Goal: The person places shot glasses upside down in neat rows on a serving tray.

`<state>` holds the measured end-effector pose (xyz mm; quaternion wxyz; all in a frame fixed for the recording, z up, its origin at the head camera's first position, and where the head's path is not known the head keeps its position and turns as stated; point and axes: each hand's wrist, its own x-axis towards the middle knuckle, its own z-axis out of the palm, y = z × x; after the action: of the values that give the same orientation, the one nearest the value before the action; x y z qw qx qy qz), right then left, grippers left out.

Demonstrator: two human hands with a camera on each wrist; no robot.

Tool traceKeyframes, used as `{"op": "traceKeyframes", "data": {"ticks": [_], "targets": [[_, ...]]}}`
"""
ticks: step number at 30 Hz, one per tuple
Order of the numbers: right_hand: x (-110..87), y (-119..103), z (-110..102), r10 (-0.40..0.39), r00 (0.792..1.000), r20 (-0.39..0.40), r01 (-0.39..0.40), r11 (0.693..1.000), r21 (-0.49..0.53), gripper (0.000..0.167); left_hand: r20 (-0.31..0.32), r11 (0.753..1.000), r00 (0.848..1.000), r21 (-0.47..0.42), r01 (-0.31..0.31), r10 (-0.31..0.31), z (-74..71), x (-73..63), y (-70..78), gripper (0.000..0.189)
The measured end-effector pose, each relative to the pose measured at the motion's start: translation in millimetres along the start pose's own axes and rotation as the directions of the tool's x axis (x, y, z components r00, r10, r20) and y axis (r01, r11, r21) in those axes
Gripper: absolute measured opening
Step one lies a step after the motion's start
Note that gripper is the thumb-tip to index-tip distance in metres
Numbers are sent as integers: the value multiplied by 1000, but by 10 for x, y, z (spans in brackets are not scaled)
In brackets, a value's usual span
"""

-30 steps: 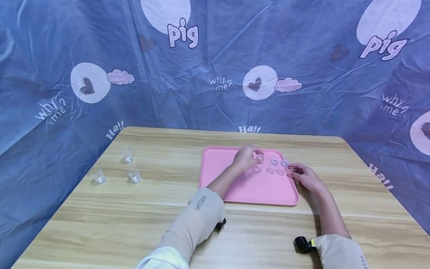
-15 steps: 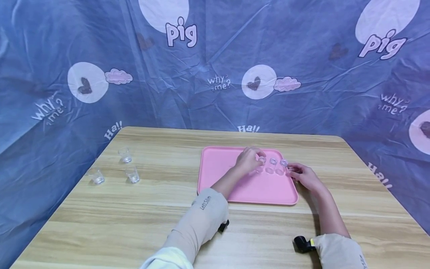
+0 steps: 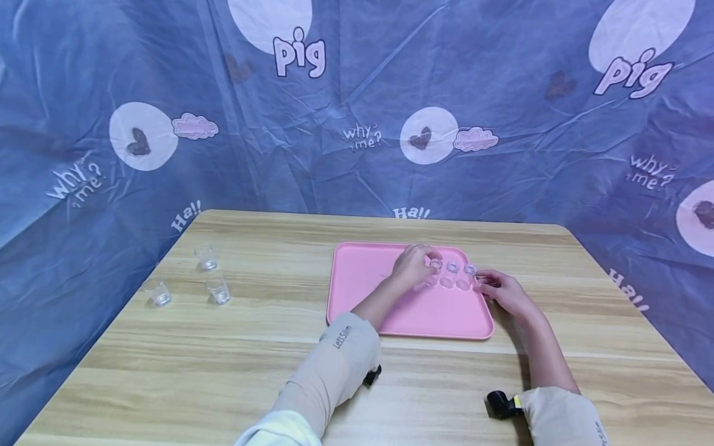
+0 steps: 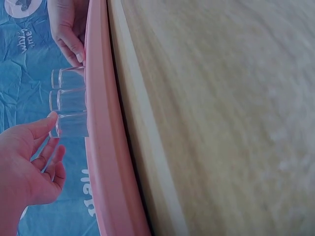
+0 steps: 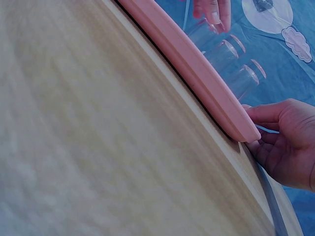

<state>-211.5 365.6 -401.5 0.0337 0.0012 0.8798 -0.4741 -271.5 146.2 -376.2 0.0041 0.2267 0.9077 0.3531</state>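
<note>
Three clear shot glasses stand upside down in a row on the pink tray (image 3: 357, 297), thick bases up. My left hand (image 3: 413, 265) pinches the leftmost shot glass (image 3: 436, 265) near its raised base. The left wrist view shows its fingers at that glass (image 4: 71, 125), whose rim is down on the tray. The middle shot glass (image 3: 452, 268) and the right one (image 3: 470, 271) stand close beside it. At the tray's right edge, my right hand (image 3: 504, 292) holds the rim; in the right wrist view the fingers (image 5: 268, 115) grip the tray corner.
Three more clear shot glasses, one at the back (image 3: 206, 257), one in front (image 3: 218, 290) and one at the left (image 3: 158, 293), stand upright on the left of the wooden table (image 3: 251, 371). A blue printed cloth (image 3: 357, 93) hangs behind the table.
My left hand has moved slightly right with its shot glass, bringing it down beside the other two on the tray. The right hand stays at the tray edge.
</note>
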Motion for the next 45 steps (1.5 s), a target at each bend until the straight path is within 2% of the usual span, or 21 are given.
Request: {"op": "traceKeyframes", "data": {"ticks": [7, 13, 19, 30, 39, 45], "targets": [[-3, -1, 3, -10, 1000, 0, 10, 1000, -11, 43, -8, 1000, 1000, -18, -7, 7, -13, -24, -21, 38], [-2, 6, 1, -22, 1000, -4, 22, 1000, 2, 43, -40, 999, 999, -32, -28, 27, -147, -74, -88, 38], [-11, 6, -7, -24, 1000, -5, 24, 1000, 2, 43, -106, 996, 994, -86, -39, 29, -397, -168, -208, 33], [-18, 40, 5, -4, 1000, -5, 4, 1000, -1, 44, -191, 995, 981, -100, 17, -35, -889, -405, -512, 34], [-14, 25, -2, -21, 1000, -7, 21, 1000, -8, 43, -288, 993, 957, -114, 15, -47, -1313, -640, -817, 33], [3, 25, 3, -24, 1000, -2, 24, 1000, 7, 42, -355, 995, 933, -101, 20, -55, -1569, -856, -1034, 34]]}}
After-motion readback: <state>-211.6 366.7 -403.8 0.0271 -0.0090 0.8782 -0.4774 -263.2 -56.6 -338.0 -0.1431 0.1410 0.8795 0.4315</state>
